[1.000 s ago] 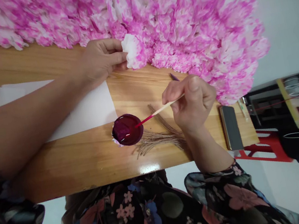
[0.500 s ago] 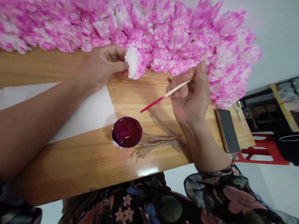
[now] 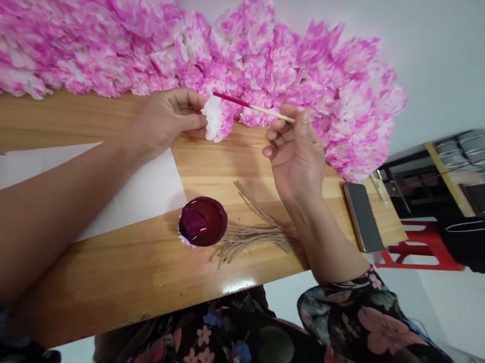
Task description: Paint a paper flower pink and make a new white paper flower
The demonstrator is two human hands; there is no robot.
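Note:
My left hand [image 3: 166, 120] pinches a small white paper flower [image 3: 215, 120] with faint pink edges, held just over the wooden board [image 3: 154, 266]. My right hand [image 3: 294, 153] grips a thin wooden brush [image 3: 255, 106] whose red-stained tip touches the top of that flower. A round dish of dark red dye [image 3: 202, 221] sits on the board below the hands. A bundle of thin tan stems [image 3: 251, 233] lies right of the dish.
A long heap of pink-and-white paper flowers [image 3: 247, 49] runs along the far side of the board. A white sheet [image 3: 141, 190] lies under my left forearm. A dark phone [image 3: 361, 217] rests at the board's right end, with a red stool [image 3: 423, 249] beyond.
My right hand lifted the brush out of the dye dish and swung it up and left until its tip reached the flower. My left hand kept hold of the flower.

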